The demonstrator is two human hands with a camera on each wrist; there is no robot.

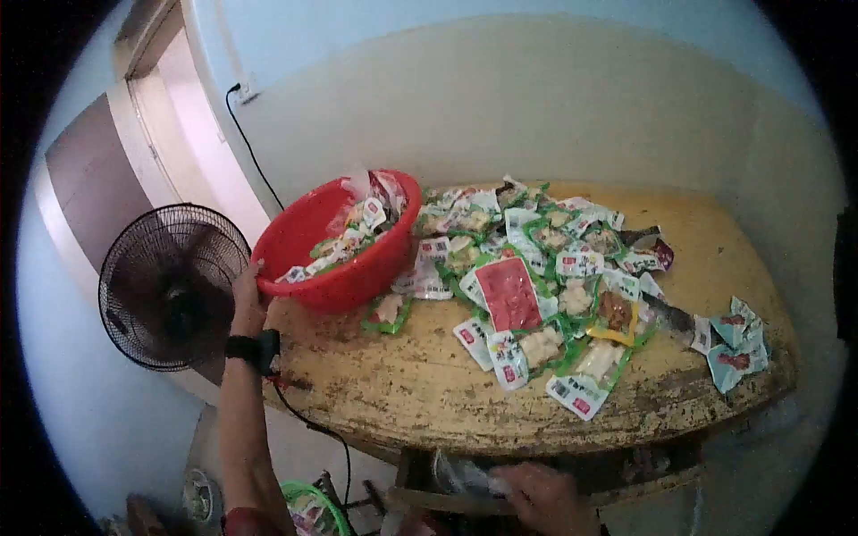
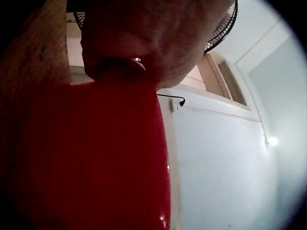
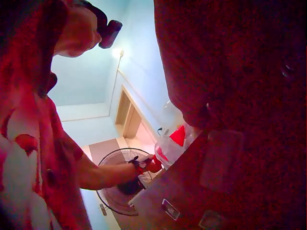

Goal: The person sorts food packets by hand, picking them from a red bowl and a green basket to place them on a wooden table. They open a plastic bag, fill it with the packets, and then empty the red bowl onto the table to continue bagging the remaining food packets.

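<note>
A red plastic basin [image 1: 331, 259] stands tilted on the worn yellow table [image 1: 429, 393], with snack packets inside it. My left hand [image 1: 248, 299] grips its near-left rim; in the left wrist view the hand [image 2: 158, 38] curls over the basin's red wall [image 2: 96, 163]. A heap of green, white and red snack packets [image 1: 536, 277] lies spread over the middle and right of the table. My right hand [image 1: 536, 496] is low, under the table's front edge, holding a clear plastic bag [image 1: 460, 475]. The right wrist view shows that hand [image 3: 230, 57] only as a dark mass.
A black standing fan [image 1: 170, 286] is left of the table, close behind my left arm. A black cable [image 1: 255, 156] runs down the wall behind the basin. A green basket [image 1: 308, 509] sits on the floor at the bottom left. A few teal packets [image 1: 737, 344] lie at the table's right edge.
</note>
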